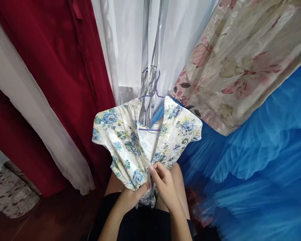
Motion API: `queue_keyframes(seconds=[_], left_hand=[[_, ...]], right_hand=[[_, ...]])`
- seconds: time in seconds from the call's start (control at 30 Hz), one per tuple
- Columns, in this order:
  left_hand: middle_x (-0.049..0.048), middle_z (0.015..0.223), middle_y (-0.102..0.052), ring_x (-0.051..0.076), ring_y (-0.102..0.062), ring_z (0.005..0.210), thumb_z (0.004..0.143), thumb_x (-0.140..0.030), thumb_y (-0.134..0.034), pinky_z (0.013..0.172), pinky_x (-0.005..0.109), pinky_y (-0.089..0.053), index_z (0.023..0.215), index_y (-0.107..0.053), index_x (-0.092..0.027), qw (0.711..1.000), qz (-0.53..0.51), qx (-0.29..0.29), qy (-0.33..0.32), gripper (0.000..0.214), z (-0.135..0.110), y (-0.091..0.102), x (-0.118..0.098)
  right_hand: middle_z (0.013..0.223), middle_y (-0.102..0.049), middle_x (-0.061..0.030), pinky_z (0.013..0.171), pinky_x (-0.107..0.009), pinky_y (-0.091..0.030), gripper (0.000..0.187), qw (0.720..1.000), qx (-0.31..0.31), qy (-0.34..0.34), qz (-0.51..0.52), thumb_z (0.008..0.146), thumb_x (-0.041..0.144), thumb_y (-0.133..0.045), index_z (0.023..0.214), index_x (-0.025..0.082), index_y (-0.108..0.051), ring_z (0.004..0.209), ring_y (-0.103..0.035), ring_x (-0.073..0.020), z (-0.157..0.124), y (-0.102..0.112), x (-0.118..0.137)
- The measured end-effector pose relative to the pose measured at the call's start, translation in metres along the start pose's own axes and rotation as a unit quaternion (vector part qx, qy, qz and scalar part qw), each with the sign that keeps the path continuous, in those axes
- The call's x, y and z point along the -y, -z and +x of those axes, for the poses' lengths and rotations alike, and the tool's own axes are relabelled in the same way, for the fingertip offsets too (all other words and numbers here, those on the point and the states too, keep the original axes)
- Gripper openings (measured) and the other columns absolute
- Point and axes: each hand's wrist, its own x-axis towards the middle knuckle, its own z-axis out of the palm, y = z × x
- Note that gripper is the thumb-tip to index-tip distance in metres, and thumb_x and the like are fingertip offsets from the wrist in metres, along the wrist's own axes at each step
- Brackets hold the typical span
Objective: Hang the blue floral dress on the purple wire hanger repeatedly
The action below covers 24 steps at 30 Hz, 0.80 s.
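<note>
A white blouse with blue and yellow-green flowers hangs on a thin purple hanger in front of me, its lower part bunched over my lap. My right hand pinches the front opening at the bottom of the V-neck between thumb and fingertips. What small fastening may lie under those fingertips I cannot make out. Lower and to the left, my left hand grips the blouse's front cloth, thumb on top and the other fingers hidden beneath.
Dark red cloth and white cloth hang behind and to the left. On the right are a beige floral garment and blue tulle. Grey ribbons hang around the hanger. A floral cloth lies at lower left.
</note>
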Motion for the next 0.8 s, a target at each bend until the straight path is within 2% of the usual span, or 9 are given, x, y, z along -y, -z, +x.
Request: queue_keyframes(seconds=[0.1, 0.23, 0.4, 0.53, 0.7, 0.8], left_hand=[[0.0097, 0.151, -0.055, 0.034, -0.034, 0.151, 0.091, -0.048, -0.065, 0.128, 0.052, -0.022, 0.149, -0.053, -0.023, 1.0, 0.022, 0.016, -0.005, 0.063, -0.004, -0.006, -0.002], [0.0088, 0.154, -0.052, 0.033, -0.035, 0.151, 0.094, -0.047, -0.061, 0.128, 0.05, -0.025, 0.149, -0.054, -0.024, 0.998, 0.042, 0.045, -0.019, 0.059, -0.005, -0.012, -0.006], [0.0073, 0.16, -0.044, 0.03, -0.022, 0.156, 0.095, -0.051, -0.057, 0.13, 0.05, -0.015, 0.152, -0.048, -0.027, 0.995, 0.079, 0.056, -0.003, 0.063, -0.008, -0.018, -0.016], [0.0097, 0.162, -0.04, 0.031, -0.024, 0.156, 0.097, -0.051, -0.054, 0.13, 0.052, -0.016, 0.154, -0.046, -0.024, 0.995, 0.075, 0.054, 0.023, 0.064, -0.014, -0.018, -0.018], [0.0101, 0.16, -0.044, 0.031, -0.018, 0.157, 0.096, -0.052, -0.054, 0.129, 0.054, -0.004, 0.153, -0.048, -0.023, 0.996, 0.074, 0.052, 0.019, 0.064, -0.017, -0.02, -0.018], [0.0095, 0.157, -0.048, 0.03, -0.027, 0.155, 0.096, -0.049, -0.055, 0.13, 0.051, -0.013, 0.151, -0.051, -0.023, 0.997, 0.057, 0.054, 0.011, 0.061, -0.017, -0.024, -0.017]], right_hand=[[0.068, -0.039, 0.0032, 0.059, -0.027, -0.03, 0.038, 1.0, -0.028, 0.01, 0.007, 0.101, 0.046, -0.054, 0.073, 0.021, -0.048, 0.064, -0.036, -0.0136, -0.006, 0.0, 0.003], [0.07, -0.042, 0.004, 0.059, -0.026, -0.03, 0.027, 0.998, -0.057, 0.015, 0.019, 0.097, 0.042, -0.062, 0.083, 0.021, -0.052, 0.064, -0.038, -0.0128, -0.008, 0.001, -0.001], [0.07, -0.04, 0.0041, 0.058, -0.026, -0.03, 0.027, 0.996, -0.073, 0.021, 0.038, 0.099, 0.042, -0.059, 0.083, 0.021, -0.053, 0.064, -0.036, -0.0125, -0.006, 0.006, 0.001], [0.069, -0.04, 0.0046, 0.058, -0.025, -0.029, 0.027, 0.995, -0.073, 0.018, 0.062, 0.098, 0.042, -0.06, 0.083, 0.021, -0.052, 0.063, -0.036, -0.0122, -0.006, 0.006, 0.002], [0.067, -0.036, 0.0063, 0.057, -0.025, -0.028, 0.026, 0.993, -0.074, 0.015, 0.088, 0.097, 0.042, -0.063, 0.086, 0.022, -0.051, 0.061, -0.033, -0.0113, -0.006, -0.001, 0.002], [0.065, -0.038, 0.0058, 0.055, -0.024, -0.028, 0.028, 0.993, -0.094, 0.015, 0.076, 0.096, 0.042, -0.064, 0.082, 0.021, -0.054, 0.06, -0.034, -0.0111, -0.007, 0.002, 0.0]])
